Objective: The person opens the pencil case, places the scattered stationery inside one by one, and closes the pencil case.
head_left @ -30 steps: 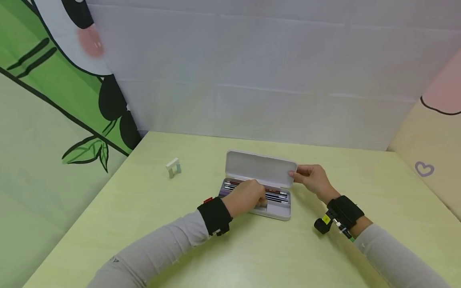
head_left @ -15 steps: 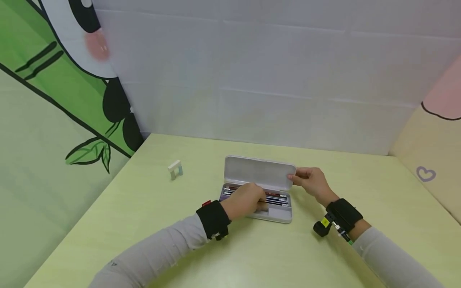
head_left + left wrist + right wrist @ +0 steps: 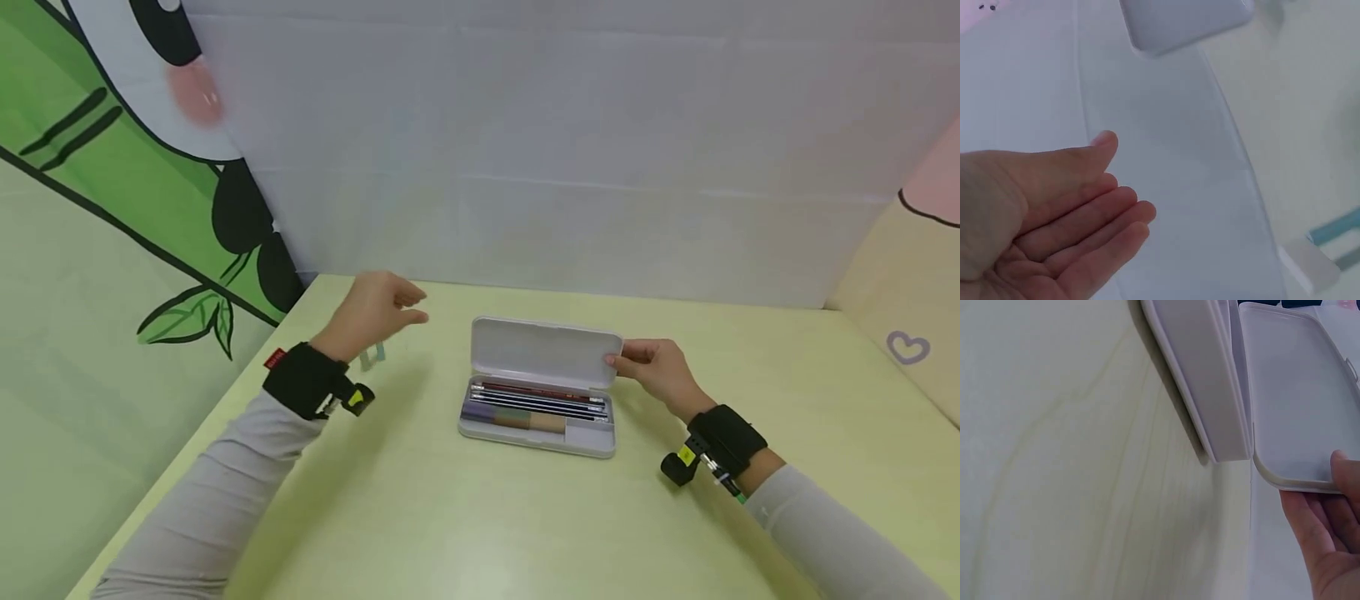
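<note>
A white pencil case (image 3: 588,442) lies with its lid up on the table. Inside are several pencils (image 3: 540,400) and, in front of them, a row of purple, greenish and tan pieces (image 3: 513,417). My right hand (image 3: 660,375) pinches the right edge of the lid (image 3: 1304,406) between thumb and fingers. Raised in the air at the left, my left hand (image 3: 375,312) holds nothing, its fingers loosely bent and the thumb apart. Under it stands a small arch, a white bar (image 3: 1309,265) across two bluish sticks (image 3: 1335,226), partly hidden by the hand in the head view.
The pale yellow table (image 3: 480,517) meets a white sheet (image 3: 525,167) along its back edge. Painted walls flank it, with a green leaf (image 3: 180,321) at left and a purple heart (image 3: 908,347) at right. Each wrist wears a black camera band (image 3: 303,382).
My left hand has come out of the pencil case and moved left and up, over by the small arch. The coloured row in the case now shows. My right hand stays at the lid.
</note>
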`<state>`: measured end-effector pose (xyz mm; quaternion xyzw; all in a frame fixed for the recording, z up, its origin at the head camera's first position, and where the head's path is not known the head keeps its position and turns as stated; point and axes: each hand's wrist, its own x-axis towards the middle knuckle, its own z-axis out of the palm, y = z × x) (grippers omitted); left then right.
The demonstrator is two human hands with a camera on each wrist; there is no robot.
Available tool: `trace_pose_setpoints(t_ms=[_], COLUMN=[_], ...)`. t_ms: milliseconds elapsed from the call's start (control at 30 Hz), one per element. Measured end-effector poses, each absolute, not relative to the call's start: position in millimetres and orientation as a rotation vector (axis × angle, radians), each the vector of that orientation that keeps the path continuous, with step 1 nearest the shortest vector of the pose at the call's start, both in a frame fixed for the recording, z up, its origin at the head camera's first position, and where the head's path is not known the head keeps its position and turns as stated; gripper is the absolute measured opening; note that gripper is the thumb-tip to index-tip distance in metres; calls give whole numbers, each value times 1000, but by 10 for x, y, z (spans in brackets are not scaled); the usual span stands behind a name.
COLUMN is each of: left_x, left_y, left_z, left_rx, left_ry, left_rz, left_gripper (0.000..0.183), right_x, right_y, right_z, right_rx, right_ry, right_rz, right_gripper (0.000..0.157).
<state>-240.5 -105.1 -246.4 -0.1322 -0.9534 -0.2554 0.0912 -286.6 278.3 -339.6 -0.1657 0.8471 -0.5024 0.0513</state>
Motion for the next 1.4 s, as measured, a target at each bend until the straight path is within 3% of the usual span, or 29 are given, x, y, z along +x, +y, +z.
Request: trace_pose_setpoints(t_ms=[267, 767, 1400], left_x=[-2426, -2405, -2283], left_y=[-1577, -1620, -611], left_z=[-2752, -2861, -2681], left_rx=[-118, -22, -580], left_ry=[-2972, -2943, -2878], left_rz=[-629, -585, -789], left_gripper=[29, 13, 5], right_x=[-2852, -2842, -2863], right_y=[2769, 2739, 2734], right_z=[-3389, -3322, -3301], right_rx=[-481, -476, -458], right_ry=[2572, 2563, 2562], right_rz=[-1536, -1531, -1534], right_gripper=[38, 38, 40])
